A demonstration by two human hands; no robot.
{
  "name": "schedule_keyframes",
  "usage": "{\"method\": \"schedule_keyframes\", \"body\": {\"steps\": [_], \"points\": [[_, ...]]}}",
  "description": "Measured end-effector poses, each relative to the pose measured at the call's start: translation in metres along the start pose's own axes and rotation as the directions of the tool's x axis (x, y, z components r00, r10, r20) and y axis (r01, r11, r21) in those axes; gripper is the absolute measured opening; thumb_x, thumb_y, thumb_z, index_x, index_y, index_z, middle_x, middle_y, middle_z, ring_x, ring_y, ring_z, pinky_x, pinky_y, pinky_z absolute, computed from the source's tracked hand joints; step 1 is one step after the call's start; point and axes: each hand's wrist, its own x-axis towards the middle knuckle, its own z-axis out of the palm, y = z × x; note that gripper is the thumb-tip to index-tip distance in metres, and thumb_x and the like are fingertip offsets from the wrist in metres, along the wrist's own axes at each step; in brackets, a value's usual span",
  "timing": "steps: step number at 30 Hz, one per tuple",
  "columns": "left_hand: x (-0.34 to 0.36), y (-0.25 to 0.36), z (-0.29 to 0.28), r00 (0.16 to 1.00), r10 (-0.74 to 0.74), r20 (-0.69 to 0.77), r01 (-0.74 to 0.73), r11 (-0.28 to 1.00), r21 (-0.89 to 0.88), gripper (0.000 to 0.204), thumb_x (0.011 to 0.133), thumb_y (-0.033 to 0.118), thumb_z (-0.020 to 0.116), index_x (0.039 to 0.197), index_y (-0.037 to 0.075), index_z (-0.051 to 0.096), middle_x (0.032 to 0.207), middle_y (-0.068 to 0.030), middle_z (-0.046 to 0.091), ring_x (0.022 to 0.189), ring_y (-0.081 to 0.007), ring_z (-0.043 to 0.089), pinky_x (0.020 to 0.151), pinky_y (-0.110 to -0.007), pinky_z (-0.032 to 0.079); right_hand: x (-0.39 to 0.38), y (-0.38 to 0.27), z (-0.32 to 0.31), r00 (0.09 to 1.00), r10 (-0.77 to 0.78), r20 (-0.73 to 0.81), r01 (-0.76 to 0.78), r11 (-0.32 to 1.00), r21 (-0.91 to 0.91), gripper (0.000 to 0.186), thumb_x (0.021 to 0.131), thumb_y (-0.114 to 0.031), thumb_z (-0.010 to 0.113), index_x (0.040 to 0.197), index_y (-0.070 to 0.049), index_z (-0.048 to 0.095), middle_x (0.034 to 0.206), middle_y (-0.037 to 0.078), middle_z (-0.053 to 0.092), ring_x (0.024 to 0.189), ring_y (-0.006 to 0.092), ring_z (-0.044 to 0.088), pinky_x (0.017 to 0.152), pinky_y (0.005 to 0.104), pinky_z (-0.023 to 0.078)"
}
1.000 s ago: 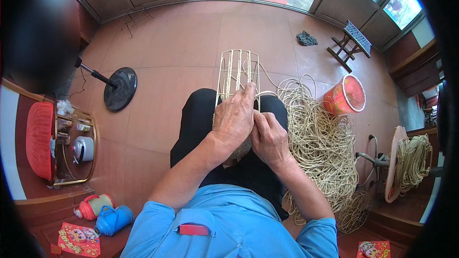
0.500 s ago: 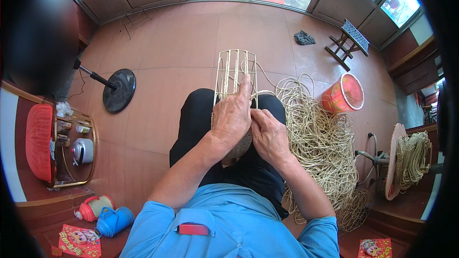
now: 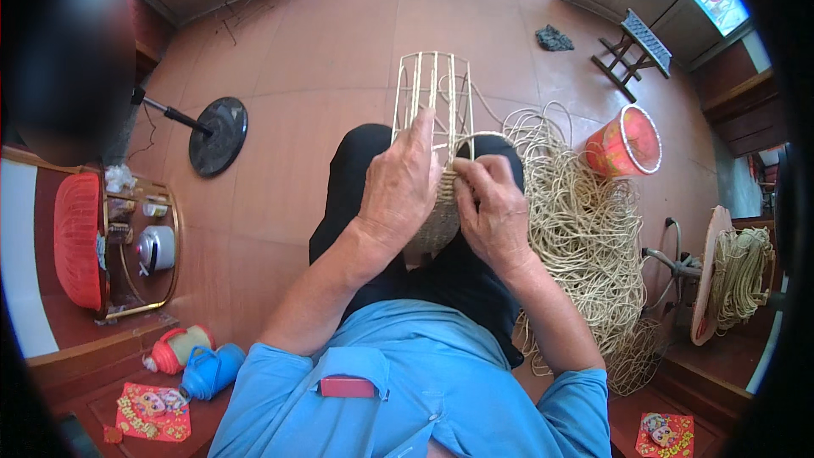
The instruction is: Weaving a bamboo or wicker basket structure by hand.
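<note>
I have the tiled, reddish floor [image 3: 280, 59] spread across most of my view, with the blue shirt [image 3: 415, 356] of the person wearing my camera filling the lower middle and black trousers [image 3: 343, 178] beyond it. On the right, a big tangled heap of pale cord [image 3: 585, 237] lies on the floor just beside the right leg. On the left I see a rack [image 3: 175, 254] with a red basket [image 3: 78, 237] at its outer side, and at far right a round board [image 3: 710, 276] carrying a coil [image 3: 742, 280]. The slim frame [image 3: 435, 76] I care about sits over the gap between the knees, its bare rods pointing away from the body and its near part covered by weave [image 3: 441, 212]. A stool [image 3: 646, 42] stands at upper right, a black fan base [image 3: 218, 137] at left, and a red bucket [image 3: 612, 144] near the heap. The left hand [image 3: 398, 182] lies over the frame's left side, forefinger stretched along the rods; I cannot tell whether it grips. The right hand [image 3: 492, 208] pinches cord between thumb and fingertips at the weave's right edge. Smaller still, I make out a kettle [image 3: 158, 250] on the rack and a dark cloth [image 3: 554, 38] near the stool.
</note>
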Motion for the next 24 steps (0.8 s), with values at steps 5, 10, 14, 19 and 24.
{"method": "schedule_keyframes", "body": {"steps": [5, 10, 14, 19, 24], "points": [[-0.008, -0.015, -0.016, 0.997, -0.012, -0.08, 0.016, 0.998, 0.052, 0.048, 0.095, -0.001, 0.063, 0.143, 0.003, 0.059, 0.114, -0.0269, 0.074, 0.101, -0.0471, 0.074, 0.088, -0.056, 0.06, 0.004, -0.005, 0.004, 0.99, -0.12, -0.075, 0.106, 0.979, -0.175, 0.037, 0.091, -0.004, 0.077, 0.128, -0.01, 0.074, 0.11, 0.009, 0.065, 0.099, 0.0283, 0.066, 0.084, 0.0416, 0.057], [-0.005, -0.044, -0.049, 0.992, 0.033, -0.126, -0.012, 0.985, 0.17, 0.026, 0.1, 0.005, 0.062, 0.127, 0.003, 0.064, 0.115, -0.0222, 0.074, 0.096, -0.0437, 0.075, 0.086, -0.054, 0.062, 0.01, -0.006, 0.018, 0.943, -0.325, 0.07, 0.333, 0.917, -0.219, 0.047, 0.089, -0.006, 0.076, 0.136, -0.012, 0.072, 0.117, 0.006, 0.067, 0.095, 0.0261, 0.063, 0.087, 0.0399, 0.054], [0.026, -0.061, -0.069, 0.975, 0.033, -0.22, 0.013, 0.979, 0.205, 0.017, 0.106, 0.009, 0.061, 0.115, -0.001, 0.071, 0.1, -0.0231, 0.075, 0.094, -0.0445, 0.075, 0.084, -0.047, 0.059, 0.003, -0.003, 0.02, 0.935, -0.339, 0.109, 0.355, 0.877, -0.322, 0.05, 0.094, -0.016, 0.076, 0.143, -0.009, 0.068, 0.119, 0.007, 0.064, 0.098, 0.0253, 0.061, 0.086, 0.0396, 0.051], [0.071, -0.044, -0.076, 0.955, -0.295, 0.022, 0.291, 0.923, -0.253, 0.022, 0.113, 0.017, 0.061, 0.117, 0.0, 0.075, 0.092, -0.0105, 0.077, 0.081, -0.0186, 0.078, 0.072, -0.033, 0.062, 0.002, -0.021, 0.015, 0.943, -0.238, 0.233, 0.318, 0.852, -0.416, 0.057, 0.101, -0.031, 0.074, 0.15, -0.004, 0.063, 0.125, 0.01, 0.062, 0.102, 0.0273, 0.061, 0.088, 0.0404, 0.05], [0.083, -0.041, -0.05, 0.974, -0.153, 0.168, 0.226, 0.723, -0.653, 0.026, 0.117, 0.02, 0.06, 0.123, -0.001, 0.073, 0.096, -0.0058, 0.077, 0.085, -0.013, 0.077, 0.074, -0.026, 0.064, 0.005, -0.026, 0.017, 0.939, -0.161, 0.304, 0.288, 0.85, -0.44, 0.06, 0.103, -0.033, 0.073, 0.155, -0.005, 0.059, 0.125, 0.012, 0.061, 0.104, 0.0297, 0.061, 0.09, 0.0421, 0.051]]}}
